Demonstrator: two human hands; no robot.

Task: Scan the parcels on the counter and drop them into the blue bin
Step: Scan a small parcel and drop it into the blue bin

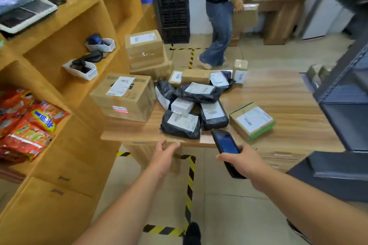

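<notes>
Task barely begun: parcels (191,103) piled unscanned on the worktop (282,93).
Our left hand (164,158) reaches open-fingered; our right hand (244,162) grips the scanner (227,146).

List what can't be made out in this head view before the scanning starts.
- Blue bin: not in the frame at all, so its place is unknown.
- Label print on the black poly bag nearest the left hand: too small and blurred to read.
- Scanner screen: only a blue glow, and the right hand covers its lower body.
- Parcels at the back of the pile: partly hidden by the bags stacked in front.
</notes>
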